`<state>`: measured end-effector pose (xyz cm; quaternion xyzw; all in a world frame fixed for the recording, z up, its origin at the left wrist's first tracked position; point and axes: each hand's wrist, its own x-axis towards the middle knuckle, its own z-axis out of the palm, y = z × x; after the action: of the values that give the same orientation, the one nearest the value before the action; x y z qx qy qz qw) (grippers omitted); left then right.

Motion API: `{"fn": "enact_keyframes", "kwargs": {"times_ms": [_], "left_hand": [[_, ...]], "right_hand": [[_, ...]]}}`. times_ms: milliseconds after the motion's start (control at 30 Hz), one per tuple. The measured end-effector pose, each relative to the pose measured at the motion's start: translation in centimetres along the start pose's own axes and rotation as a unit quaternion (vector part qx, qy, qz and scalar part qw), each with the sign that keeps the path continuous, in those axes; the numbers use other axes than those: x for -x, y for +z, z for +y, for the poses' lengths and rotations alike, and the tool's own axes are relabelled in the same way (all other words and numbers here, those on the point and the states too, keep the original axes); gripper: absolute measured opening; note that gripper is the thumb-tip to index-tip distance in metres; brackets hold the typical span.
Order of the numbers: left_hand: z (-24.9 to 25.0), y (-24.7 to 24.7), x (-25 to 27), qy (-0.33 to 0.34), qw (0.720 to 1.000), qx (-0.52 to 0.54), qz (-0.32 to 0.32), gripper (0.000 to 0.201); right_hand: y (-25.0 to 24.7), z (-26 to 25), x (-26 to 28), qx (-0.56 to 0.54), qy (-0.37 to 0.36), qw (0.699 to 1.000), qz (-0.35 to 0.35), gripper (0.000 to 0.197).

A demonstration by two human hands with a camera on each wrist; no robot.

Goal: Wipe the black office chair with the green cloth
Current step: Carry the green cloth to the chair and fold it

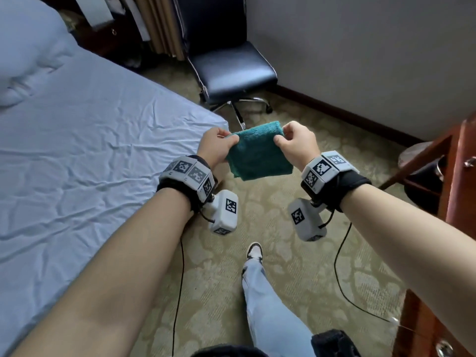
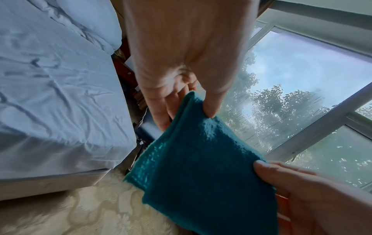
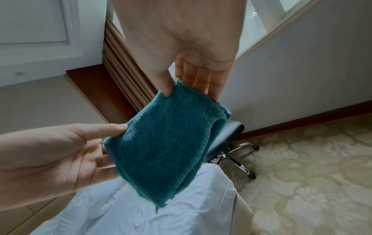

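A folded green cloth [image 1: 257, 150] hangs in the air in front of me, held at its two upper corners. My left hand [image 1: 219, 145] pinches the left corner between thumb and fingers, and my right hand [image 1: 291, 143] pinches the right corner. The wrist views show the cloth [image 2: 201, 167] [image 3: 167, 143] close up, with each thumb pressed on it. The black office chair [image 1: 231, 65] stands farther ahead by the wall, with a padded seat and a chrome wheeled base [image 3: 239, 160]. Neither hand touches the chair.
A bed [image 1: 90, 150] with a pale blue sheet fills the left side, its corner close to the chair. A wooden desk [image 1: 458, 202] stands at the right. Patterned carpet [image 1: 257, 228] lies between them. A window [image 2: 302, 95] and a brown curtain [image 3: 124, 79] are behind the chair.
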<state>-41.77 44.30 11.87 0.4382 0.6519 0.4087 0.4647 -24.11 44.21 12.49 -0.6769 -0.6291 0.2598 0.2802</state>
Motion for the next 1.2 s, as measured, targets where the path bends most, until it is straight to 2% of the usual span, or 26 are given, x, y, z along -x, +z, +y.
{"fn": "enact_keyframes", "kwargs": {"times_ms": [167,400,800,1000,1200], "left_hand": [[3.6,0.6,-10.2,0.004,1.0,-0.019,0.0,0.019],[9.1,1.7,-23.3,0.013,0.999,-0.029,0.003,0.019],[11.7,4.0,-45.8,-0.02,1.0,-0.009,-0.01,0.018],[14.9,4.3,-57.5,-0.05,0.998,-0.014,-0.034,0.016],[18.3,5.3,-66.4,-0.058,0.998,-0.006,-0.015,0.016]], "right_hand": [[1.4,-0.7,-11.0,-0.023,-0.006,1.0,0.009,0.02],[0.8,-2.4,-25.3,-0.037,-0.024,0.999,0.015,0.021],[5.1,-2.2,-47.0,-0.03,-0.006,1.0,-0.003,0.022],[6.2,-4.0,-59.5,-0.008,-0.003,1.0,-0.012,0.022],[6.4,-5.3,-69.3,-0.012,-0.011,1.0,-0.006,0.018]]}}
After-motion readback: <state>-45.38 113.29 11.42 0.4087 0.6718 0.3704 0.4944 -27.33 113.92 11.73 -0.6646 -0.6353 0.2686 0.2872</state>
